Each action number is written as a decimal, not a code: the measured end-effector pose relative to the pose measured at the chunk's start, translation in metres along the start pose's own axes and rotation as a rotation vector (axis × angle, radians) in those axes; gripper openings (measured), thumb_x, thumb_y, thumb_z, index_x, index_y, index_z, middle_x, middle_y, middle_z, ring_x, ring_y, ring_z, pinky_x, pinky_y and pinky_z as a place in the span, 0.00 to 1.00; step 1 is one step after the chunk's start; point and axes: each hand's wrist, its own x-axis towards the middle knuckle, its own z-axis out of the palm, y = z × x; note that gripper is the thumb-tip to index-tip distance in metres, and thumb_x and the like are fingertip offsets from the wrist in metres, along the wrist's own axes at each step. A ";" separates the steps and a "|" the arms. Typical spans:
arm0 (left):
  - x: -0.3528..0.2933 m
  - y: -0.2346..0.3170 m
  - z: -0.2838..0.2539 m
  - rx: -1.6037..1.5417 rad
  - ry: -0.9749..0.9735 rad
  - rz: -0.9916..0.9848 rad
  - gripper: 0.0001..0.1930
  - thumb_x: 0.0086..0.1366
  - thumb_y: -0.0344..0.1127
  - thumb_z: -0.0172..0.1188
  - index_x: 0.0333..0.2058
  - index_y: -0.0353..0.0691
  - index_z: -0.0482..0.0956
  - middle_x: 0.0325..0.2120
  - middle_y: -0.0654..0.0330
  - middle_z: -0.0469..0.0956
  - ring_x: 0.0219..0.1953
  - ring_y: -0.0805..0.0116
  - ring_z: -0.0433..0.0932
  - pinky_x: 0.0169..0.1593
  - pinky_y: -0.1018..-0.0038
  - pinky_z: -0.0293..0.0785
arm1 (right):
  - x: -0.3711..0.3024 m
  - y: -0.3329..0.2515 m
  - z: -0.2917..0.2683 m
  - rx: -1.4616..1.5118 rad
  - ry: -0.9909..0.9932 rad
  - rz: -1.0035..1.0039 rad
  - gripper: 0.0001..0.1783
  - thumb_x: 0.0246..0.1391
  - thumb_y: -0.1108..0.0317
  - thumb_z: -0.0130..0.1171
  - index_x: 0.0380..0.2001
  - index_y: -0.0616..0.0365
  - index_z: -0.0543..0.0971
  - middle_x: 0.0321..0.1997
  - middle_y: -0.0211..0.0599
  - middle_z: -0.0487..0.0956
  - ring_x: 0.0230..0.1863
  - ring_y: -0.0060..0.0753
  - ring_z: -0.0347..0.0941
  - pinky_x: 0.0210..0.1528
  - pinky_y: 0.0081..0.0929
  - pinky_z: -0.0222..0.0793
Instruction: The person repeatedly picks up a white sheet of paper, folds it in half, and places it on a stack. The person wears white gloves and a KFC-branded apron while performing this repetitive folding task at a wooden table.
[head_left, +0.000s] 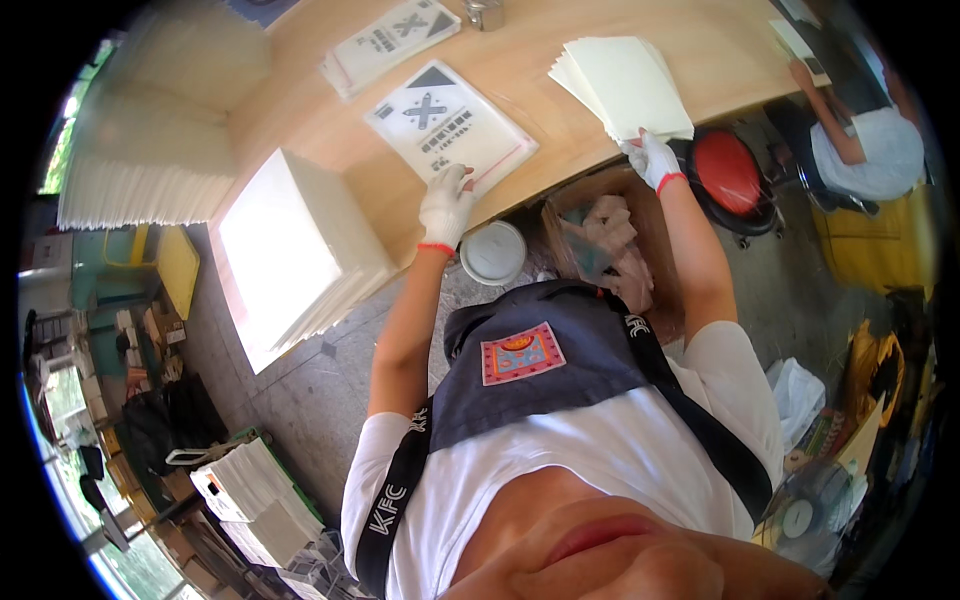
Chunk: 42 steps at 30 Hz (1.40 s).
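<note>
My left hand (447, 205), in a white glove with a red cuff and bare fingertips, rests at the near edge of a stack of printed clear plastic bags (440, 115). Its fingers are slightly bent and apart, touching the top bag. My right hand (652, 158), gloved the same way, is closed on the near corner of a fanned stack of cream paper (620, 85). Fingertips lie on top of that corner; whatever is under it is hidden. Both stacks lie on the wooden table (545, 120).
A tall stack of white paper (290, 240) stands at the table's left, with another stack (150, 150) behind it. More bags (395, 40) and a metal container (485, 14) lie farther back. Below are a white bucket (493, 253), a box (660, 240) and a red stool (727, 170). Another person (865, 150) sits at right.
</note>
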 end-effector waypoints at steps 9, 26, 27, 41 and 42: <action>0.038 -0.007 0.006 0.603 -0.260 -0.205 0.18 0.52 0.34 0.55 0.44 0.46 0.67 0.42 0.57 0.68 0.45 0.58 0.69 0.43 0.62 0.72 | 0.026 -0.024 -0.022 0.256 0.089 -0.365 0.09 0.54 0.61 0.50 0.33 0.54 0.70 0.27 0.38 0.74 0.12 0.17 0.57 0.09 0.13 0.47; 0.003 -0.049 -0.013 0.048 0.109 -0.207 0.07 0.49 0.27 0.51 0.29 0.43 0.73 0.28 0.58 0.71 0.31 0.61 0.73 0.36 0.69 0.69 | -0.117 0.059 0.019 0.159 -0.573 0.223 0.18 0.47 0.71 0.47 0.44 0.63 0.68 0.26 0.36 0.75 0.11 0.22 0.65 0.10 0.16 0.59; 0.003 -0.049 -0.018 -0.024 0.100 -0.182 0.08 0.49 0.26 0.50 0.29 0.43 0.73 0.28 0.58 0.71 0.31 0.62 0.73 0.36 0.71 0.69 | -0.138 0.056 0.038 0.219 -0.407 0.243 0.18 0.47 0.72 0.48 0.44 0.63 0.68 0.31 0.35 0.75 0.18 0.21 0.68 0.12 0.15 0.61; -0.001 -0.038 -0.024 -0.123 0.108 -0.020 0.14 0.50 0.17 0.46 0.35 0.38 0.72 0.31 0.57 0.70 0.26 0.69 0.69 0.31 0.76 0.67 | -0.174 0.101 0.072 0.324 -0.391 0.076 0.13 0.54 0.74 0.44 0.44 0.54 0.67 0.34 0.31 0.72 0.25 0.19 0.69 0.17 0.15 0.61; -0.007 -0.036 -0.016 -0.202 0.204 -0.018 0.16 0.49 0.17 0.47 0.37 0.40 0.71 0.31 0.58 0.70 0.26 0.69 0.69 0.31 0.76 0.67 | -0.177 0.102 0.075 0.336 -0.413 0.083 0.13 0.54 0.74 0.44 0.45 0.54 0.66 0.33 0.31 0.73 0.24 0.19 0.68 0.17 0.15 0.60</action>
